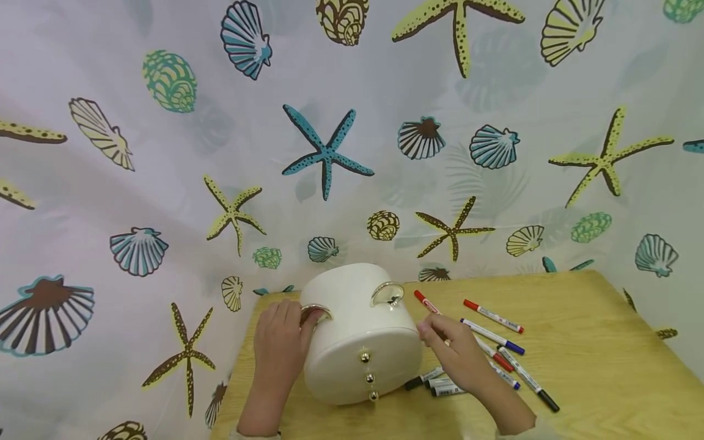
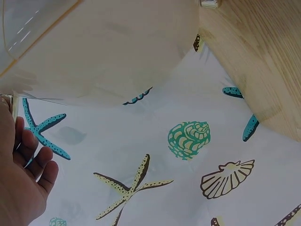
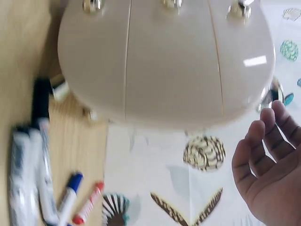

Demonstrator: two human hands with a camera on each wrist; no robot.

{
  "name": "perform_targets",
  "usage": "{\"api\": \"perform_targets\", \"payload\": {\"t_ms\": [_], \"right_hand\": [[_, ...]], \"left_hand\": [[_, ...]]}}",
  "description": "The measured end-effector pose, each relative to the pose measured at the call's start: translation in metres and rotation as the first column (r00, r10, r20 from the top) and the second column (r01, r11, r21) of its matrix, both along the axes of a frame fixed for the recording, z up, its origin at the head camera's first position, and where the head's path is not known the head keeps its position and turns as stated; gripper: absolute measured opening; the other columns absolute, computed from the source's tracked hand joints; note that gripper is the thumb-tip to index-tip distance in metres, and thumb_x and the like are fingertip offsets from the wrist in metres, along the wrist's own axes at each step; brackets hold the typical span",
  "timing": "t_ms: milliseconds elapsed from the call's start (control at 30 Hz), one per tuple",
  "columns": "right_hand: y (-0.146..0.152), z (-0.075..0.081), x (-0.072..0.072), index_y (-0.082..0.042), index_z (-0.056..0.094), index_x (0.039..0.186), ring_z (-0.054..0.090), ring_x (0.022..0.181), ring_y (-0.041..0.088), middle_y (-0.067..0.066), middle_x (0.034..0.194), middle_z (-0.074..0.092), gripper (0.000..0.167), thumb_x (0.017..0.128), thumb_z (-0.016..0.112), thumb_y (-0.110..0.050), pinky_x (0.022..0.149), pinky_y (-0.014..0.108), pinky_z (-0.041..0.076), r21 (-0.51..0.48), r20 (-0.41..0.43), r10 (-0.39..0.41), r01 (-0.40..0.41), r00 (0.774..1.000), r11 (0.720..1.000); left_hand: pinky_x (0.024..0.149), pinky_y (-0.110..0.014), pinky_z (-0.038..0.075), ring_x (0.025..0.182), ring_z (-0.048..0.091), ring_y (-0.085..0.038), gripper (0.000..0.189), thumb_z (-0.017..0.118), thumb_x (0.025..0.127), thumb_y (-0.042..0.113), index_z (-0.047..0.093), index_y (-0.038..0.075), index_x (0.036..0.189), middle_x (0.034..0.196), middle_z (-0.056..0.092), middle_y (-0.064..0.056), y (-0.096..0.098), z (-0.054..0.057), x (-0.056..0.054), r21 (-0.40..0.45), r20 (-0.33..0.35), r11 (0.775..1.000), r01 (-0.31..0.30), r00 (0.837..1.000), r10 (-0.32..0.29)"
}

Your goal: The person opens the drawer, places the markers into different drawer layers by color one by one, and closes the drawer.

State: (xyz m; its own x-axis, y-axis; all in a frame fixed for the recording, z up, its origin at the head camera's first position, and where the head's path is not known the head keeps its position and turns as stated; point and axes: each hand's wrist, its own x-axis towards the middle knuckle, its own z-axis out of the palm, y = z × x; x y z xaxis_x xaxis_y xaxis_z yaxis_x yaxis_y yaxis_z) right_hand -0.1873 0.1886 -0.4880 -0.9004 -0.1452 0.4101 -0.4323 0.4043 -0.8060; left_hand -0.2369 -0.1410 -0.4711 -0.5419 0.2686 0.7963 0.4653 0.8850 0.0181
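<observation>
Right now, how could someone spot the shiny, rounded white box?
On the pale wooden table, find the slim, coloured-cap markers. Left of them, the left hand holds the shiny, rounded white box. It alone is bulky, with three gold knobs.

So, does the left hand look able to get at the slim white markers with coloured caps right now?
Probably not: the left hand grips a curved gold-toned handle, and the rounded glossy cream box sits between that hand and the markers.

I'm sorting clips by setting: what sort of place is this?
Likely a makeshift indoor tabletop corner: a wooden table stands by hanging sheeting printed with shells and starfish, and loose markers lie on the tabletop.
</observation>
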Motion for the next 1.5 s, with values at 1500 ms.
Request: {"api": "perform_targets", "payload": {"t_ms": [1500], "right_hand": [[-0.097,-0.019,0.013,0.006,0.072,0.106,0.06,0.058,0.009,-0.003,0.074,0.064,0.06,0.109,0.051,-0.049,0.053,0.026,0.051,-0.542,0.565,0.462,-0.115,0.683,0.833]], "left_hand": [[0.06,-0.036,0.035,0.064,0.04,-0.024,0.053,0.051,0.109,0.052,0.049,0.007,0.081,0.072,0.048,-0.005,-0.002,-0.001,-0.004,-0.052,-0.08,0.999,-0.013,0.997,0.009]]}}
